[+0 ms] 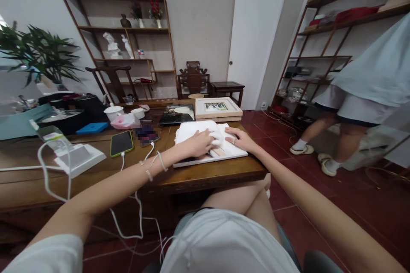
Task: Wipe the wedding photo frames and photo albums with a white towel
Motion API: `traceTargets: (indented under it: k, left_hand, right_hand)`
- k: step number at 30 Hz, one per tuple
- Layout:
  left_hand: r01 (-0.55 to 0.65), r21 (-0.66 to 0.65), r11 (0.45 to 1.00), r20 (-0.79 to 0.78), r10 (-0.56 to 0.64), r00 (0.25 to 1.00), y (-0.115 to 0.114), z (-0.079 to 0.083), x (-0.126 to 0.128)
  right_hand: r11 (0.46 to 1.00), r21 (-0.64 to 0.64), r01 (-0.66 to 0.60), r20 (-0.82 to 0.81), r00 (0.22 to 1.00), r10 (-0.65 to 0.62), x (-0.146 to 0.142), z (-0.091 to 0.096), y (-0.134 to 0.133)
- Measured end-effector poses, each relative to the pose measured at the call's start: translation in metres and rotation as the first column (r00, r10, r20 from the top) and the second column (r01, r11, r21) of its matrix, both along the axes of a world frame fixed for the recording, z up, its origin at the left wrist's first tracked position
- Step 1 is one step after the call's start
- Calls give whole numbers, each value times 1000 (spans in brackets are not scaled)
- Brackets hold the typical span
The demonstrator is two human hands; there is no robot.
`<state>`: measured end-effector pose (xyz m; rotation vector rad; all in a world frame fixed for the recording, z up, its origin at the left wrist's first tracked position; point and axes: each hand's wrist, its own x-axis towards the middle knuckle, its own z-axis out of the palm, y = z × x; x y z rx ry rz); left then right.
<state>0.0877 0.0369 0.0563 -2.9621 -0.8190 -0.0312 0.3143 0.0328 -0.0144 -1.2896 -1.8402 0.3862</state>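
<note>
A thin white-edged panel [233,152] lies near the table's front edge, with a fluffy white cloth [191,129] over its left and middle part. On top of the cloth is my left hand [202,143], fingers bent and closed on a bunched bit of it; some fingertips are hidden in the white. My right hand [241,140] rests on the panel's right side, fingers apart and stretched out, a ring on one of them. Between the hands part of the panel's pale brown and white face shows.
Behind the panel are a light wooden picture frame [219,115] and a dark picture [177,114]. To the left lie a phone [121,143] on a cable, a white charger stand [80,160] and a blue box [92,128]. Another person [361,81] stands by the right shelf.
</note>
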Motion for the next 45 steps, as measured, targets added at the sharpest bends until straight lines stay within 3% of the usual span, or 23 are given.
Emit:
traceTargets:
  k: [6,9,12,16,20,24,28,35,37,40,45]
  left_hand:
    - [87,15,996,-23,-87,996,-92,4,-7]
    - [174,8,985,-16,-174,985,-115,7,-10]
    - [165,-11,986,20,-164,986,-103,12,-7]
    - [124,-50,991,33,-122,992,-48,16,7]
    - [78,6,997,25,-79,997,10,14,21]
    - [59,49,997,66,-62,996,40,11,28]
    - [46,67,997,0,-46,999,32,12,28]
    - [62,34,997,-118,-58,991,-62,13,16]
    - [89,25,996,-105,-86,991,-77,15,14]
    - [125,15,992,-90,-123,988,-67,19,19]
    - [44,35,998,-60,-42,997,-7,23,48]
  right_hand:
    - [1000,2,6,-4,1000,-6,1,-2,2]
    - [1000,3,4,-17,1000,-4,1,-3,3]
    - [1000,14,-3,-17,1000,4,2,-4,4]
    - [1000,6,-4,-2,1000,4,2,-3,4]
    - [1000,-6,0,-8,1000,0,1,-1,3]
    - [1000,-14,15,-9,1000,-15,-1,2,0]
    - [999,-18,27,-7,1000,-28,-2,3,-1]
    - [998,-37,52,-79,995,-55,-2,1,2]
    - [997,-56,57,-122,990,-64,-2,2,3]
    - [996,-75,51,-203,977,-65,-1,4,3]
    - [998,-35,52,-314,948,-61,3,1,7]
